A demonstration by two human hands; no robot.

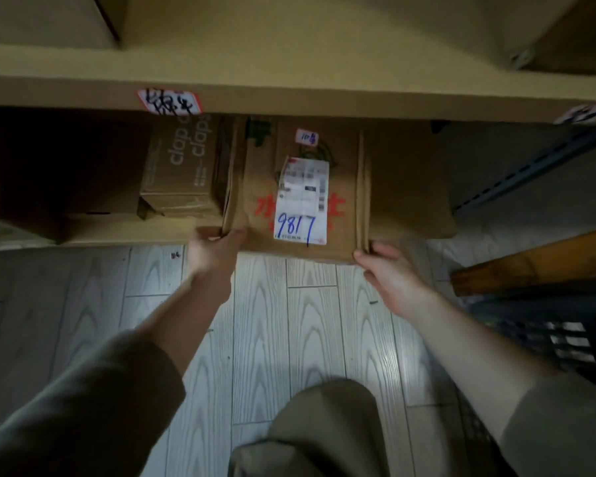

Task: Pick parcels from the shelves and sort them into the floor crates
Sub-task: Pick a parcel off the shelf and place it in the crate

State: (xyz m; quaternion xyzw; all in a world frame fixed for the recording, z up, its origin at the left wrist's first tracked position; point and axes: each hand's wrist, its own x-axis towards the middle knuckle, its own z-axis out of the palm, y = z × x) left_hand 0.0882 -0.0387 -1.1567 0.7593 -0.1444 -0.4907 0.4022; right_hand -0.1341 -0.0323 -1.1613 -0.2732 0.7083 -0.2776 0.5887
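Observation:
A brown cardboard parcel (258,187) lies on the low shelf, its near edge jutting out over the floor. It carries red print and a white label with "9817" written in blue. My left hand (214,251) grips its near left corner, thumb on top. My right hand (389,273) holds the near right corner, fingers curled at the edge. A dark crate (547,325) stands on the floor at the right, partly cut off by the frame.
A smaller box printed "clap" (179,166) sits left of the parcel on the same shelf. The upper shelf board (289,87) with a handwritten tag overhangs. A wooden plank (530,266) lies at the right. Pale wood-grain floor (289,339) spreads below; my knee (324,425) is in front.

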